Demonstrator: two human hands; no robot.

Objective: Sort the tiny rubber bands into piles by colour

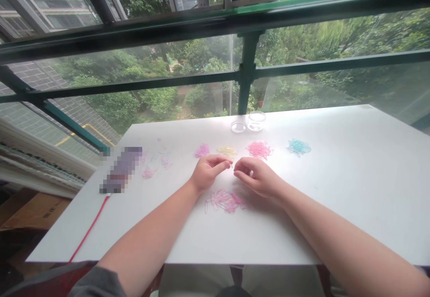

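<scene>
White table (356,198) by big windows (201,55), greenery (369,73) outside. From the left: red cord (89,230), scattered pastel loops (148,173), then a purple pile (202,150) just beyond my left hand (206,171), whose thumb and fingertips pinch a small pale bit (231,165). Yellowish pile (226,150) sits right past those tips; the pink heap (227,200) is nearer me, between my forearms. My right hand (262,178) is curled, thumb near index, can't tell if it's holding anything. Hot-pink pile (259,149) just past its knuckles, blue pile (298,146) farther right.
</scene>
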